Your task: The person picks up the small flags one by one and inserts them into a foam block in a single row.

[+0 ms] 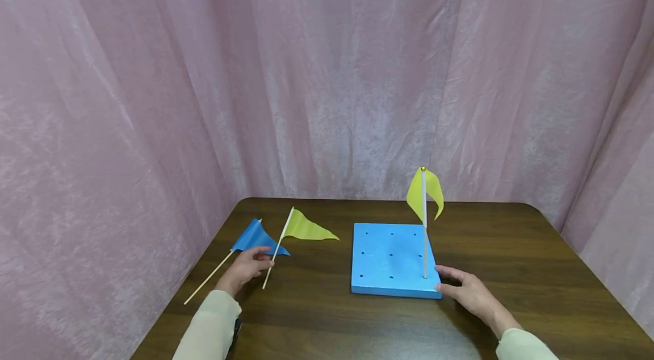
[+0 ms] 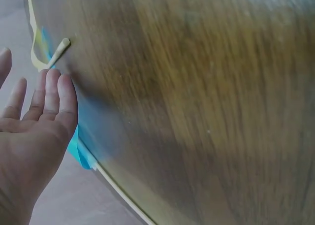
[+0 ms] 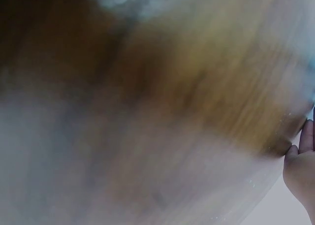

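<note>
In the head view, a yellow pennant flag (image 1: 306, 228) on a thin pale stick lies at the table's left half. Beside it is a blue pennant flag (image 1: 254, 236), its stick slanting towards the near left. My left hand (image 1: 246, 270) reaches over the blue flag, fingertips at the yellow flag's stick; in the left wrist view its fingers (image 2: 51, 97) look extended and apart from the thumb. A light-blue board (image 1: 378, 263) with several holes has another yellow flag (image 1: 416, 195) upright in its near right hole. My right hand (image 1: 472, 294) touches the board's right edge with fingers and thumb.
The brown wooden table (image 1: 311, 314) has rounded far corners. Pink curtains (image 1: 327, 76) hang behind it and along both sides. The upright flag stands tall above the board's right side, close to my right hand.
</note>
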`<action>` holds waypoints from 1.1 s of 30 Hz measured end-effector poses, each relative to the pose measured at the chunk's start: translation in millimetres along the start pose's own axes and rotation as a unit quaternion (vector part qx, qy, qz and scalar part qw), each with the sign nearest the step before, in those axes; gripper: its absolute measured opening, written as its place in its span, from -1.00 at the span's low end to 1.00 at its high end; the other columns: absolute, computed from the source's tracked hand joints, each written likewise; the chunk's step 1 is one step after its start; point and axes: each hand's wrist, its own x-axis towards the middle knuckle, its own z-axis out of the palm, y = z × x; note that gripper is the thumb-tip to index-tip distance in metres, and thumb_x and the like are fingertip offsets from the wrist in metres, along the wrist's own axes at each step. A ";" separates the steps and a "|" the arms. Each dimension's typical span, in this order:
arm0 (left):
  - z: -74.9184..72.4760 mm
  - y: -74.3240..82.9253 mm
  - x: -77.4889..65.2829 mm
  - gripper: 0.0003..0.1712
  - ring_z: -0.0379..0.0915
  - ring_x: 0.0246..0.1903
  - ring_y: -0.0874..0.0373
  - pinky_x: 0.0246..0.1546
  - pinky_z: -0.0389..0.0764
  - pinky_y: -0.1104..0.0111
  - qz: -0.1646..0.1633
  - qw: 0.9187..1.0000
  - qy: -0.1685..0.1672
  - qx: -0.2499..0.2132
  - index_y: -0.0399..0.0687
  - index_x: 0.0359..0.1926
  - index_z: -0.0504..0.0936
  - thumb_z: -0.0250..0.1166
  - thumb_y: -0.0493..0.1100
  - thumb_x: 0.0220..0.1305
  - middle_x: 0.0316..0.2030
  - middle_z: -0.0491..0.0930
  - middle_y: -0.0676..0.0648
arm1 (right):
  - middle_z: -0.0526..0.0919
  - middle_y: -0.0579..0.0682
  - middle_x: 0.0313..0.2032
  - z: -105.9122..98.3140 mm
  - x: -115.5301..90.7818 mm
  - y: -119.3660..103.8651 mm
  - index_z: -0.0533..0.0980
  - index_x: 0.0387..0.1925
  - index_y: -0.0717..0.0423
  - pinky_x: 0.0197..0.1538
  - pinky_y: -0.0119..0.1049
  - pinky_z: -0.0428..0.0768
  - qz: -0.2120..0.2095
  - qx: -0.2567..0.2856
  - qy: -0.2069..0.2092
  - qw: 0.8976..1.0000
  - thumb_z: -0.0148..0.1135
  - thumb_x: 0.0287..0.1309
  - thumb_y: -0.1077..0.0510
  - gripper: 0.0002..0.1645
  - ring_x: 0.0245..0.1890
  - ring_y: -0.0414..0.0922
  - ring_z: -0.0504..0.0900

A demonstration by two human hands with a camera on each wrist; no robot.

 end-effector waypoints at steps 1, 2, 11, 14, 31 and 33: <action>-0.2 -0.3 -0.3 -0.43 0.53 -0.02 -0.14 -0.05 0.58 0.01 0.000 1.000 -0.004 -0.002 -0.51 0.26 0.37 0.29 -0.39 0.26 0.03 0.54 -0.42 | 0.35 0.35 0.33 0.0 0.1 -0.1 0.40 0.35 0.19 0.24 0.37 0.23 0.001 -0.001 0.000 1.000 0.32 0.23 -0.16 -0.20 0.36 0.39 0.18; -0.2 -0.6 -0.4 -0.43 0.54 -0.04 -0.13 -0.07 0.58 0.02 0.000 1.000 -0.005 -0.002 -0.52 0.25 0.37 0.30 -0.40 0.25 0.02 0.54 -0.42 | 0.35 0.35 0.33 -0.1 0.2 -0.2 0.40 0.35 0.19 0.24 0.37 0.23 0.001 -0.002 0.001 1.000 0.32 0.23 -0.16 -0.20 0.36 0.39 0.18; 2.9 -2.5 -1.8 -0.40 0.56 -0.08 -0.15 -0.03 0.59 0.04 0.014 1.000 0.007 0.000 -0.58 0.20 0.39 0.32 -0.50 0.13 -0.06 0.57 -0.40 | 0.34 0.34 0.34 0.1 -0.9 -1.7 0.40 0.35 0.18 0.25 0.40 0.19 0.006 -0.006 0.001 1.000 0.33 0.22 -0.16 -0.20 0.36 0.39 0.18; 4.1 -3.3 -2.4 -0.40 0.52 -0.02 -0.19 0.04 0.56 0.03 0.014 1.000 0.018 0.013 -0.55 0.21 0.41 0.33 -0.50 0.12 -0.05 0.57 -0.37 | 0.34 0.34 0.34 -0.1 -0.4 -2.2 0.40 0.35 0.18 0.24 0.41 0.19 0.009 -0.011 0.000 1.000 0.32 0.23 -0.17 -0.20 0.36 0.39 0.18; 6.5 -12.4 3.4 -0.42 0.54 -0.08 -0.13 0.02 0.55 0.07 0.012 0.998 0.040 0.037 -0.52 0.17 0.48 0.37 -0.49 0.08 -0.10 0.60 -0.29 | 0.37 0.32 0.33 -0.2 1.7 -1.6 0.40 0.35 0.16 0.24 0.41 0.19 0.011 -0.023 0.003 1.000 0.32 0.22 -0.19 -0.19 0.35 0.38 0.19; 5.8 -13.5 4.0 -0.43 0.54 -0.08 -0.13 0.03 0.55 0.07 0.018 0.999 0.035 0.031 -0.51 0.16 0.50 0.38 -0.47 0.08 -0.12 0.61 -0.29 | 0.37 0.32 0.33 -0.3 1.6 -2.2 0.40 0.36 0.16 0.24 0.42 0.19 0.014 -0.022 0.002 1.000 0.32 0.22 -0.20 -0.19 0.35 0.38 0.19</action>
